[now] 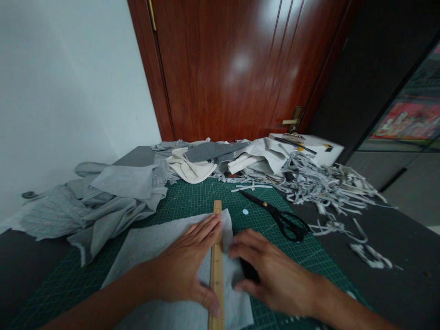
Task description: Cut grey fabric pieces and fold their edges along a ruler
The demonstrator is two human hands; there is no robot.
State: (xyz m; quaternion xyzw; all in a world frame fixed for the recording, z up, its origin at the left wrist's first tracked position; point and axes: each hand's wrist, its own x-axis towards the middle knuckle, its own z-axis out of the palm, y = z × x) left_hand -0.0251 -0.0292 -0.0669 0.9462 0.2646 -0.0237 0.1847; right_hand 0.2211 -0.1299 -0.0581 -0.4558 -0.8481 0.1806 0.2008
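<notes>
A wooden ruler [217, 266] lies lengthwise over a piece of light grey cloth [154, 243]. My left hand [185, 259] presses down on the ruler, fingers stretched out together near its far end and thumb on its near part. To the right of the ruler, my right hand [271, 270] is curled, its fingers slightly blurred. Something black [250, 271] shows between its thumb and fingers, mostly hidden, and I cannot make out its kind. Beneath the cloth is a green cutting mat [195, 195] with a grid.
Black-handled scissors [275, 213] lie on the mat at the right. Grey fabric [127, 197] is heaped at left, more cloth [192, 165] at the back. Cut strips [319, 178] pile up at right beside a white box [326, 149]. A small pale disc [245, 211] rests near the scissors.
</notes>
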